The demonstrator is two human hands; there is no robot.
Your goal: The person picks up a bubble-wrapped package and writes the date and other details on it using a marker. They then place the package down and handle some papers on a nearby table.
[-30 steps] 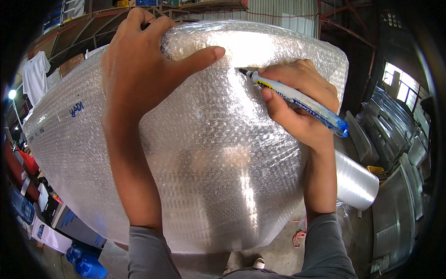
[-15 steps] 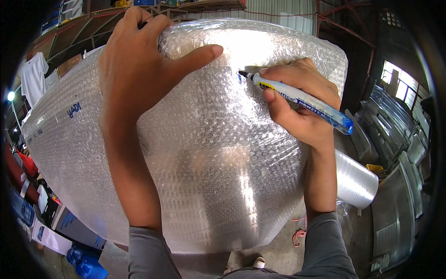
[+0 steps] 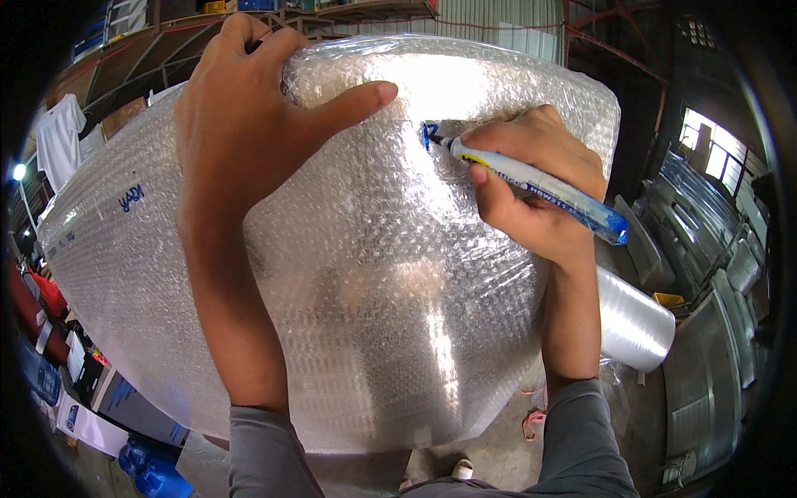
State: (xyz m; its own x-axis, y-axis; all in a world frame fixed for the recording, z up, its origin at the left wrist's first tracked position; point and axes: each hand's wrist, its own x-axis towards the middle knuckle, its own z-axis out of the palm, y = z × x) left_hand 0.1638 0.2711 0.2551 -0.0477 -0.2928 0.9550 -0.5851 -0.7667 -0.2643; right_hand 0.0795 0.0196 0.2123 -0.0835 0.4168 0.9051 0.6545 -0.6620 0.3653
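Note:
A large bulky item wrapped in clear bubble wrap (image 3: 357, 207) fills the middle of the view. My right hand (image 3: 540, 178) grips a white marker with a blue end (image 3: 564, 192), its black tip against the wrap near the far edge. Blue ink strokes (image 3: 427, 136) show right beside the tip. My left hand (image 3: 241, 124) rests on the wrap's far left part, thumb stretched out and fingers bent at the far edge; their tips are partly hidden. Older blue handwriting (image 3: 131, 199) lies left of that hand.
A roll of clear film (image 3: 635, 319) stands at the right, beside metal panels (image 3: 706, 382) leaning in a row. Blue water jugs (image 3: 158, 469) and boxes (image 3: 124, 407) are on the lower left. A pink cord (image 3: 534, 425) lies on the concrete floor. Shelving (image 3: 124, 62) runs behind.
The marker tip has shifted slightly right and down, and more blue strokes now show on the wrap. My left hand has stayed nearly still.

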